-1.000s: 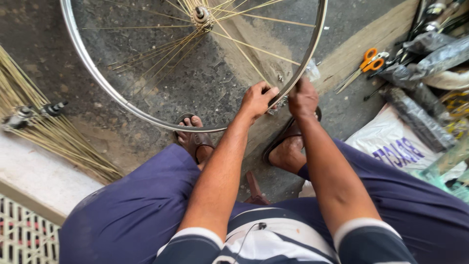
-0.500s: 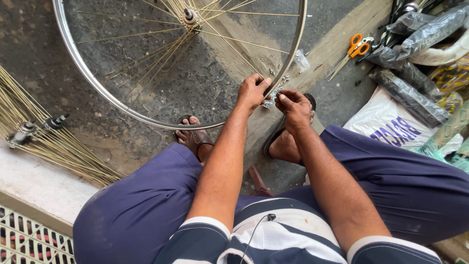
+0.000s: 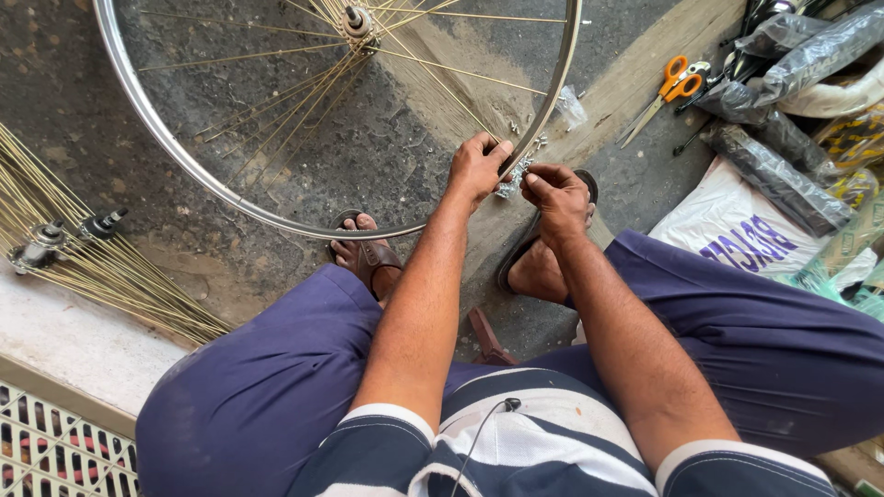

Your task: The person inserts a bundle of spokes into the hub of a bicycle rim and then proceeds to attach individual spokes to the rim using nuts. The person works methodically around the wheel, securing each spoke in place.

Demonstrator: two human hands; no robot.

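Note:
A shiny metal bicycle wheel rim (image 3: 184,170) with thin brass-coloured spokes (image 3: 433,78) and a hub (image 3: 354,20) stands on the dark ground in front of me. My left hand (image 3: 477,166) grips the rim at its lower right edge. Just to the right, my right hand (image 3: 557,193) has its fingers pinched together by the rim, above a small pile of silvery nipples (image 3: 512,179). What those fingers pinch is too small to tell. My sandalled feet (image 3: 366,253) rest below the rim.
A bundle of loose spokes (image 3: 101,267) with two hubs (image 3: 37,247) lies at left. Orange-handled scissors (image 3: 670,85), wrapped parts in plastic (image 3: 801,55) and a white printed bag (image 3: 737,225) lie at right. A metal grate (image 3: 51,451) sits at bottom left.
The view has shifted, so the rim and hands sit lower in it. Both hands have stayed at the same place on the rim, the right one now pinched just beside it.

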